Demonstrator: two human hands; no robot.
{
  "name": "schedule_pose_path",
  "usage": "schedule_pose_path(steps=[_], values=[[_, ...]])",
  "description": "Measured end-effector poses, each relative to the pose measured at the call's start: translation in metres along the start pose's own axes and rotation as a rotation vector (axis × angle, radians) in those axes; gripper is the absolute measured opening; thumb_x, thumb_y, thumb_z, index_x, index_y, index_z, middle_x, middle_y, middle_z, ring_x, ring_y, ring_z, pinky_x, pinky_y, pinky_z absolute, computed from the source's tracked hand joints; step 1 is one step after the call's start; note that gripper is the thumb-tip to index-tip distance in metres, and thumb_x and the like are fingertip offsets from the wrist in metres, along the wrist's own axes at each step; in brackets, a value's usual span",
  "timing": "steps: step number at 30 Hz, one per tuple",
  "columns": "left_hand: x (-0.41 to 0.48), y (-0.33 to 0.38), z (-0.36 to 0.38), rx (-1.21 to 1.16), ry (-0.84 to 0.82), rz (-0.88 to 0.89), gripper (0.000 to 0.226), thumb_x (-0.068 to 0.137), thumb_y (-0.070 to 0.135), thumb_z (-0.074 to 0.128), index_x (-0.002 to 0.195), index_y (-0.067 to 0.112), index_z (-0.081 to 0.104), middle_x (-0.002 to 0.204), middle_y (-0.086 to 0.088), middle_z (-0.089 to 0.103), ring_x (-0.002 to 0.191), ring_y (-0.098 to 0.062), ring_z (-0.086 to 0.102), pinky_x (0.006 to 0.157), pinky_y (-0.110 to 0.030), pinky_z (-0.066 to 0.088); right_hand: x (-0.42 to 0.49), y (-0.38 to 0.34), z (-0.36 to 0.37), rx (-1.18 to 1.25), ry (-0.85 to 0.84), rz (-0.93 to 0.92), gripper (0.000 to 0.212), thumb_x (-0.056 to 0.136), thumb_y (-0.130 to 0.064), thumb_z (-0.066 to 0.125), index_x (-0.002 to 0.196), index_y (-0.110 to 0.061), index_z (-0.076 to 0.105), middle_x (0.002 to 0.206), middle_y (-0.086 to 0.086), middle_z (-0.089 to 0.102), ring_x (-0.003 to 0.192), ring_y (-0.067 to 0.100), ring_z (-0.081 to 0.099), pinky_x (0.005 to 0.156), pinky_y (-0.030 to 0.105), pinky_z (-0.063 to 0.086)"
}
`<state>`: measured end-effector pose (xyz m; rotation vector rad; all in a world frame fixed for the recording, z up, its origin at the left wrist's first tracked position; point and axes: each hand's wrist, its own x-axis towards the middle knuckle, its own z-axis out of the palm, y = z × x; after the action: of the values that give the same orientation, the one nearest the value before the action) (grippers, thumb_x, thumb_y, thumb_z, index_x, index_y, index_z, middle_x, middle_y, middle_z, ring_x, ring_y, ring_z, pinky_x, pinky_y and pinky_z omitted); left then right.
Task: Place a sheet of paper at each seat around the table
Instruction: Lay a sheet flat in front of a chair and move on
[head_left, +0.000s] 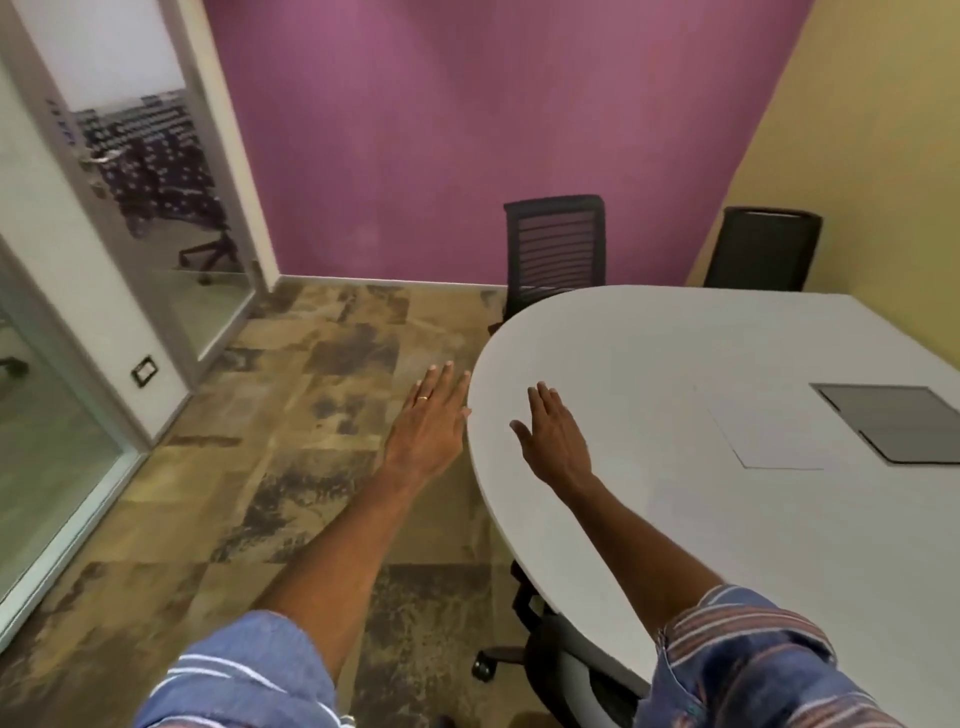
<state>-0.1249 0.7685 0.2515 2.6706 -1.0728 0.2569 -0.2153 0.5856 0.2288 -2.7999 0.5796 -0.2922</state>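
Both arms reach fwd, blue striped sleeves rolled up near the elbows. Left hand (431, 423), w/ a gold ring (424, 398) on one finger, is flat and spread, palm down, empty, over the mottled brown tiled floor (291, 467), fingertips just beside the rounded end of the white oval table (649, 364). Right hand (553, 434) is also flat and released, fingers together, palm down over the tabletop near its curved edge; can't tell if it touches the surface. One white sheet of paper (769, 431) lies flat on the table, well right of the right hand, just beside a grey rectangular hatch panel (893, 421) set in the tabletop. Neither hand has paper. Two black mesh-back office chairs at the far side: one (556, 249) vs. the purple wall (467, 130), the other (761, 249) by the yellow wall (883, 156). A third chair's black base w/ castor (498, 660) shows under the near table edge. Glass door w/ metal handle (98, 158) at left.
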Motion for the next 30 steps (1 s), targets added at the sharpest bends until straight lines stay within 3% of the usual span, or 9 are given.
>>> schedule_pose_path(steps=[18,30], values=[[0.223,-0.033,0.088,-0.07,-0.058,0.287,0.059,0.105,0.036,0.028,0.158,0.014,0.014,0.165,-0.009,0.013,0.154,-0.027,0.011,0.124,-0.042,0.014,0.166,0.057,0.019,-0.016,0.045,0.32,0.064,0.106,-0.039,0.038,0.157,-0.008,0.016,0.167,0.01,0.011,0.155,0.025,0.01,0.126,0.038,0.015],[0.367,-0.038,0.15,-0.167,-0.166,0.581,0.058,0.106,0.038,0.022,0.159,0.015,0.009,0.167,-0.007,0.006,0.154,-0.023,0.003,0.124,-0.036,0.003,0.233,0.084,0.041,-0.062,0.163,0.688,0.064,0.106,-0.039,0.036,0.158,-0.008,0.016,0.167,0.009,0.011,0.155,0.023,0.009,0.126,0.036,0.013]])
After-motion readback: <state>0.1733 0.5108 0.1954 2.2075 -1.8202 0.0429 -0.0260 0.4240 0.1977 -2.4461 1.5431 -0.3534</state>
